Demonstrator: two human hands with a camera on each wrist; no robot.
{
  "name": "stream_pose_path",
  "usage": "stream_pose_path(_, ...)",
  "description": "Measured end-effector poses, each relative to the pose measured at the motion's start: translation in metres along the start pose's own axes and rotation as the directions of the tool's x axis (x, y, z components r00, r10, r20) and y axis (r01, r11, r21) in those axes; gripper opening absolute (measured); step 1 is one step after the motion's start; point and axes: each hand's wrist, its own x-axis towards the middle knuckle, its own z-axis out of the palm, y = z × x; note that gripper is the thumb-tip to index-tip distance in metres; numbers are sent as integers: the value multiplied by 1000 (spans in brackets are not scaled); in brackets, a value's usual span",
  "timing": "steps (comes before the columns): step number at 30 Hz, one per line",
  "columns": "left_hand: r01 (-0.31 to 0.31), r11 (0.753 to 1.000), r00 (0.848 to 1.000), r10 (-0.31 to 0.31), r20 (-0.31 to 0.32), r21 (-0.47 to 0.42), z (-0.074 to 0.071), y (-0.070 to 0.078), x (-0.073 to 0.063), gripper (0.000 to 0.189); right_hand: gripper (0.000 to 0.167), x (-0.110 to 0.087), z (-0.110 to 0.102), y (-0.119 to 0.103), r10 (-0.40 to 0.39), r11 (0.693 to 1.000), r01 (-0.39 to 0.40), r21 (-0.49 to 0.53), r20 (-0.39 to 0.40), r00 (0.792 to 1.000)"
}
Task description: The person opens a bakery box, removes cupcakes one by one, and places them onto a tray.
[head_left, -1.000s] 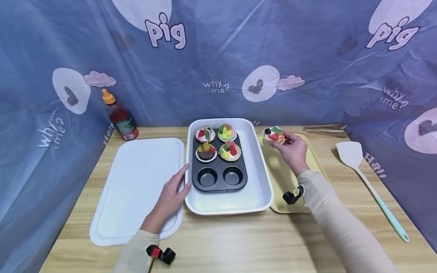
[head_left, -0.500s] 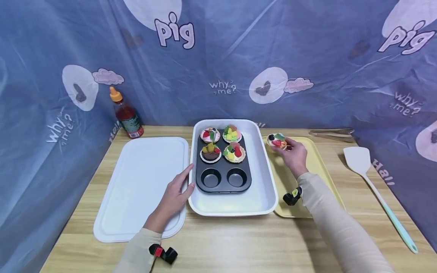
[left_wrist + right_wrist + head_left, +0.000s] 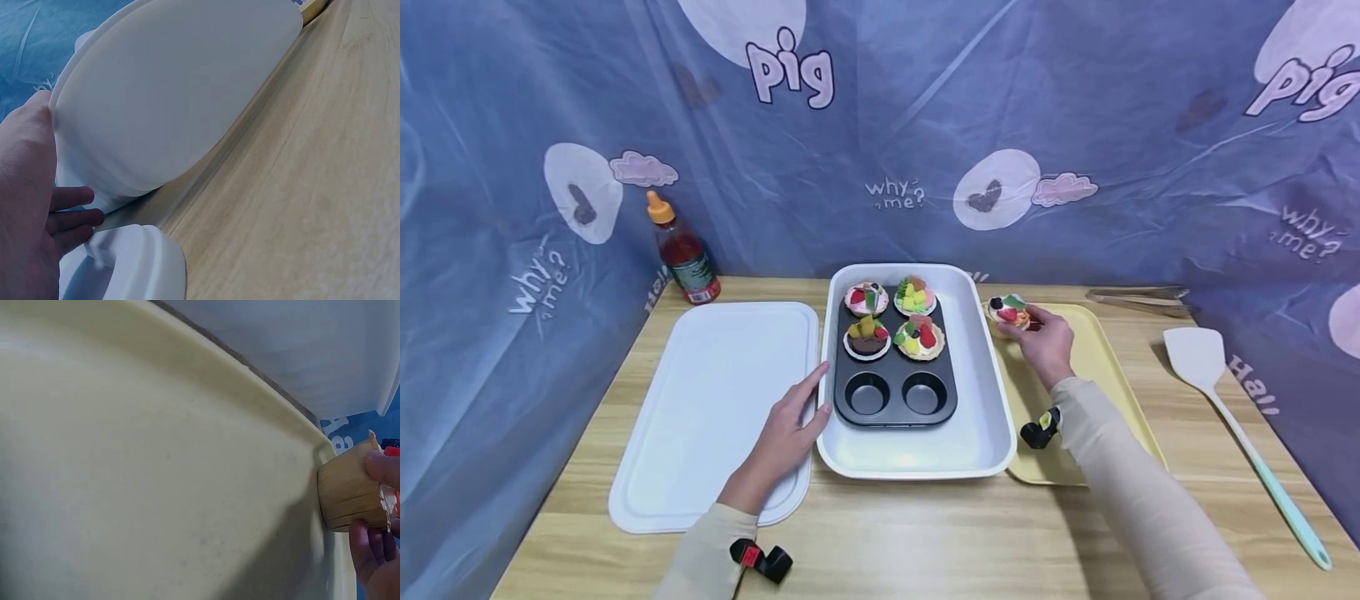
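My right hand (image 3: pixel 1048 346) pinches a small fruit tart (image 3: pixel 1007 310) by its upper edge, at the far left corner of the yellow tray (image 3: pixel 1097 358). In the right wrist view the tart's pleated tan cup (image 3: pixel 350 487) stands upright, its base right at the tray's corner. My left hand (image 3: pixel 786 433) touches the left rim of a deep white bin (image 3: pixel 917 454) with fingers stretched out. Inside that bin lies a dark muffin tin (image 3: pixel 897 383); its far and middle cups carry several decorated tarts, such as a chocolate one (image 3: pixel 867 340). The two nearest cups are bare.
At left, partly under my left hand, lies a white lid-like tray (image 3: pixel 715 408). A sauce bottle (image 3: pixel 688 262) stands behind it. On the right are tongs (image 3: pixel 1138 298) and a white spatula (image 3: pixel 1197 358) with a mint handle. A blue printed cloth (image 3: pixel 895 125) hangs behind.
The head view has shifted slightly. My right hand has moved the tart a little left and down, to the yellow tray's far corner. The left hand keeps its place at the bin.
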Motion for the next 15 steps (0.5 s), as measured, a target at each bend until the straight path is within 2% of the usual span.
stream_pose_path(6, -2, 1000, 1000, 2, 5, -4, 1, 1, -1, 61, 71, 1, -1, 0, 4, 1000, -4, 23, 4, 1000)
stream_pose_path(11, 5, 1000, 1000, -5, 9, -2, 0, 2, -1, 61, 72, 1, 0, 0, -35, 999, 35, 36, -21, 999)
stream_pose_path(15, 13, 1000, 1000, -13, 14, -2, -1, 2, 0, 61, 71, 2, 0, 0, -48, 999, 48, 15, 1, 999)
